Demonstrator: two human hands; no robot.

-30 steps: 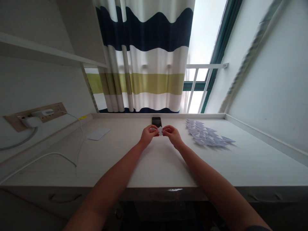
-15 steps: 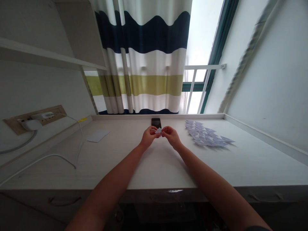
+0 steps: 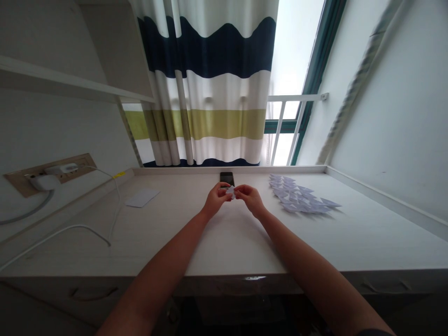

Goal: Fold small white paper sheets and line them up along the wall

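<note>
1. Left hand (image 3: 213,199) and right hand (image 3: 249,197): both pinched on small, white, folded-paper piece (image 3: 230,191).
2. Piece position: between hands, near black rectangular phone (image 3: 227,178).
3. Change: piece outline irregular; diamond-shaped one second earlier.

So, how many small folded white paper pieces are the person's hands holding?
1 visible: the small folded white paper piece, held between the left hand and the right hand. Another could be hidden there.

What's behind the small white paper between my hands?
A dark, phone-like slab lies on the desk there. The left hand covers part of its near end; that can't be seen.
</note>
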